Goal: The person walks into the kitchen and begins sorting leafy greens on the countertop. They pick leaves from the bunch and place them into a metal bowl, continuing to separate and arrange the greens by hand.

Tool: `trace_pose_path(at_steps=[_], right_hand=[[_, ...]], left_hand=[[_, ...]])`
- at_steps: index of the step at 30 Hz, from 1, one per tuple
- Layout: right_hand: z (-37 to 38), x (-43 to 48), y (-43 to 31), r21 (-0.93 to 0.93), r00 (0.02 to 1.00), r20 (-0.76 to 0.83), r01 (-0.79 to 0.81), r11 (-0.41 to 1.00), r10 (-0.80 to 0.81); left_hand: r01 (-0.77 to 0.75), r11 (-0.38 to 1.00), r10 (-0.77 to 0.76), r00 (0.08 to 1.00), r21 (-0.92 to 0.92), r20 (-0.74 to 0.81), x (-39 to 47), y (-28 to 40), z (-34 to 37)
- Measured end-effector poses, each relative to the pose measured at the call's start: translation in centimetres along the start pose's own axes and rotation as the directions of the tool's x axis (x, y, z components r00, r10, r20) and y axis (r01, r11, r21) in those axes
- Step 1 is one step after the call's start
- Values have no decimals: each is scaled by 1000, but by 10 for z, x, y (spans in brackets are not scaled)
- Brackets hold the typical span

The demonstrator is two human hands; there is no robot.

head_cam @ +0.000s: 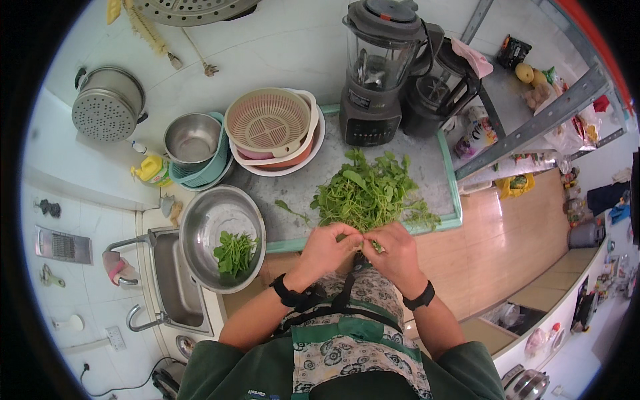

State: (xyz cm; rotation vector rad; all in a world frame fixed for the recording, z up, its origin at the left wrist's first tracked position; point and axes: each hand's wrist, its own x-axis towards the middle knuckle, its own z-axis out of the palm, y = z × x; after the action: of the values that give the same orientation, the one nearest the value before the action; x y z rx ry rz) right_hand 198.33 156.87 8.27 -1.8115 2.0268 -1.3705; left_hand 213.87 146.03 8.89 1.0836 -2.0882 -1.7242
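A heap of leafy green stems (367, 192) lies on the grey stone counter (292, 200) in front of me. At its near edge, my left hand (332, 247) and my right hand (392, 250) meet fingertip to fingertip. Both pinch a small sprig of the greens (376, 246), most of which my fingers hide. Left of the heap, one loose sprig (292, 211) rests on the counter. A wide stainless steel bowl (200, 220) stands to my left, partly over the sink's edge, with a small bunch of greens (235, 253) inside.
Behind the bowl stand stacked colanders and basins (267, 120) and a steel bowl in a teal basket (192, 137). A blender (372, 100) and a second dark jug appliance (432, 100) are at the back. The sink (177, 285) is left, a metal shelf post (535, 120) right.
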Motion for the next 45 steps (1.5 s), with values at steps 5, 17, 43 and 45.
trace_pose_path(at_steps=[5, 17, 43, 45], right_hand=[[5, -22, 3, 67, 989, -34, -144, 987, 146], [-29, -65, 196, -409, 858, -84, -494, 767, 507], [-5, 34, 99, 709, 585, 344, -675, 205, 735], [-8, 35, 96, 765, 585, 453, -643, 44, 673]], left_hand=[[39, 997, -31, 993, -66, 115, -1, -4, 8], [168, 908, 52, 864, 383, -502, -49, -112, -145], [-383, 761, 567, 784, 523, -252, -5, -26, -76], [-453, 750, 597, 777, 481, -200, 6, -12, -59]])
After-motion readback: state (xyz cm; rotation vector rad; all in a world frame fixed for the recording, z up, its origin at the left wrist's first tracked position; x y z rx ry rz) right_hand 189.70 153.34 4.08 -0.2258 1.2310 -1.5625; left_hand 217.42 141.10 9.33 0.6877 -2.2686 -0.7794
